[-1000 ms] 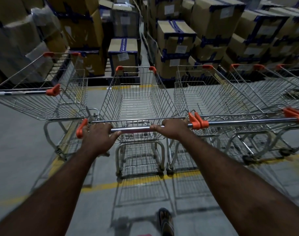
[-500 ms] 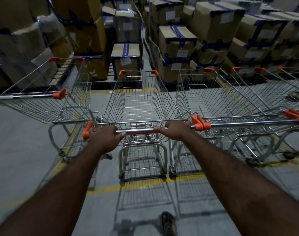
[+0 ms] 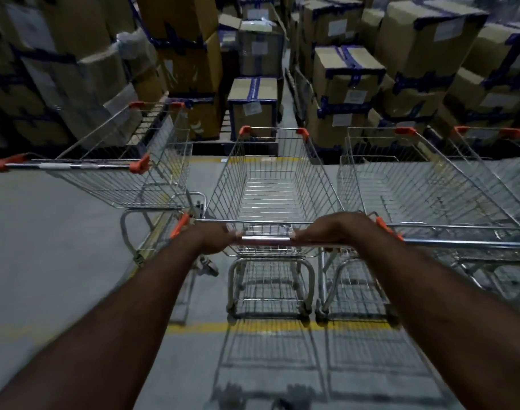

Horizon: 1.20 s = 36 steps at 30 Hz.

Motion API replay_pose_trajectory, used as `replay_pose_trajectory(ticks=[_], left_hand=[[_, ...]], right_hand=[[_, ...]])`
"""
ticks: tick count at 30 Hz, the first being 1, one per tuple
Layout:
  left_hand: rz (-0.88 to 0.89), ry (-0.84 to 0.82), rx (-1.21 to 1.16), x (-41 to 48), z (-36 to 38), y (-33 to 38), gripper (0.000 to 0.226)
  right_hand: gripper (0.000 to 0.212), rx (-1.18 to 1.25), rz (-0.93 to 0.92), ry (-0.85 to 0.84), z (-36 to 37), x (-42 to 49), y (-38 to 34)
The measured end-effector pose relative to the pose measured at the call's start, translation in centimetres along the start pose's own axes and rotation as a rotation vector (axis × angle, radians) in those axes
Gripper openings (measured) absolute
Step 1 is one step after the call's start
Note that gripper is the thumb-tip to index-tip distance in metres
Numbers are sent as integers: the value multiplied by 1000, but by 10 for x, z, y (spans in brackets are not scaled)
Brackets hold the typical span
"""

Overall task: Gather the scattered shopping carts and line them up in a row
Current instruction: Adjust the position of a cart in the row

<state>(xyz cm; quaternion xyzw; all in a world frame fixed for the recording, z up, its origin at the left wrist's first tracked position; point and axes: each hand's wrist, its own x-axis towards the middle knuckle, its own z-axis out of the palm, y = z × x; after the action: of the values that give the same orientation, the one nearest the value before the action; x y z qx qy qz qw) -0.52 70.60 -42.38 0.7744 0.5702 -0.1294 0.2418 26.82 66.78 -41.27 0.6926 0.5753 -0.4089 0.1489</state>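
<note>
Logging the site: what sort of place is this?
Probably a warehouse or store stockroom: stacked taped cardboard boxes fill the back, the concrete floor carries a yellow line, and empty shopping carts stand side by side.

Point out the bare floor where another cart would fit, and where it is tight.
Open floor lies left of the left cart, and more behind the yellow line. It is crowded to the right: the middle cart, held by both hands, stands close beside the right cart, with stacked boxes ahead.
</note>
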Motion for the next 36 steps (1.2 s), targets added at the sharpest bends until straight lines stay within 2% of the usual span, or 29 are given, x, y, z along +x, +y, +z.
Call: replay_pose_trajectory(ticks=[3,7,17,22,29,33,36], left_hand=[[-24,17,0,6,-4,1,61],[-47,118,-11,9,-2,1,55],[-91,461,-297,-8,-20,-48,34],[-124,569,-407,-17,-40,-106,34],[-143,613,-380,-30,-77,-216,20],[-144,660,-383,-38,-105,-286,26],[-153,658,-367,-43,-122,-330,30]], right_hand=[[70,-83,-87,43,-17,20,-19],[74,-74,-251,84,-22,30,-52],[66,-271,-429,144,-18,57,-131],[63,-352,-496,205,-21,62,-199],[54,-335,-580,346,-16,75,-323],[44,-316,-636,394,-9,90,-397],[47,-248,-675,443,-6,96,-442]])
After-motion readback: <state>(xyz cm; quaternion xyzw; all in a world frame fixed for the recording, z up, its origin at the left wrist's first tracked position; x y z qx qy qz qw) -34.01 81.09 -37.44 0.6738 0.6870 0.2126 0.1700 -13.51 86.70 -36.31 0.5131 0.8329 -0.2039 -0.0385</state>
